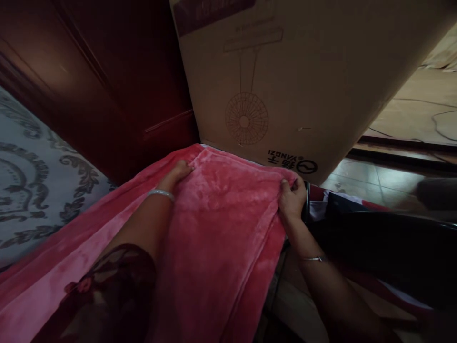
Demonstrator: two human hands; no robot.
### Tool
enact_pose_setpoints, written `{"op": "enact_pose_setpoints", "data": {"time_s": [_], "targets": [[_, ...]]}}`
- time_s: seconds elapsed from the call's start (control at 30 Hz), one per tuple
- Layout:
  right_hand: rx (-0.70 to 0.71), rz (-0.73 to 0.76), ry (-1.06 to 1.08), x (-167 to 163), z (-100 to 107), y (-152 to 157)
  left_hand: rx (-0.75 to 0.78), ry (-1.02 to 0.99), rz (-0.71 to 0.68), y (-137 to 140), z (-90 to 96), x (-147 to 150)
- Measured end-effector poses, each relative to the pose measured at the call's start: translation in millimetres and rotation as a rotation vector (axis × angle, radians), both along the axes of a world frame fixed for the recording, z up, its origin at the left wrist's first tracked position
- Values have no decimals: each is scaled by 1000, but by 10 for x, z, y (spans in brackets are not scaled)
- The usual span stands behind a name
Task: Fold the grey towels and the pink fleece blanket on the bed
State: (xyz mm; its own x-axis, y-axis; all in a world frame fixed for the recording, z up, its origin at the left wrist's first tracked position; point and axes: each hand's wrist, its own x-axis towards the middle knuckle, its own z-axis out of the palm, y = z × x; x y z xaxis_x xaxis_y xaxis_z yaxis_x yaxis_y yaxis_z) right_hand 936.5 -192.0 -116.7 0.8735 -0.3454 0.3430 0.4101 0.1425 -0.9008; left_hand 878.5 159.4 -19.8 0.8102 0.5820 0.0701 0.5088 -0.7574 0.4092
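A plush pinkish-red blanket (221, 228) spreads out in front of me, folded in layers along its right side. My left hand (183, 170) is closed near its far left part, fingers pressed into the fabric. At the far right corner, my right hand (293, 195) pinches the blanket's edge between thumb and fingers. The cloth stretches fairly flat between both hands. What lies under the blanket is hidden.
A tall cardboard box (303, 85) with a fan drawing stands just beyond the blanket. Dark red panelling (135, 71) rises at the left, beside a patterned wall (32, 190). A black rounded object (385, 247) is close by my right arm. Cables (424, 101) lie on the floor.
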Motion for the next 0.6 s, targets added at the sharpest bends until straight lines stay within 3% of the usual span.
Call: {"op": "enact_pose_setpoints", "data": {"time_s": [0.23,0.47,0.6], "targets": [[12,33,-11,-23,0,-21,139,-33,134,-2,-122,80],[13,41,6,-50,26,-22,-9,9,46,1,-54,345],[-8,50,14,-73,55,-9,0,1,6,-85,2,628]]}}
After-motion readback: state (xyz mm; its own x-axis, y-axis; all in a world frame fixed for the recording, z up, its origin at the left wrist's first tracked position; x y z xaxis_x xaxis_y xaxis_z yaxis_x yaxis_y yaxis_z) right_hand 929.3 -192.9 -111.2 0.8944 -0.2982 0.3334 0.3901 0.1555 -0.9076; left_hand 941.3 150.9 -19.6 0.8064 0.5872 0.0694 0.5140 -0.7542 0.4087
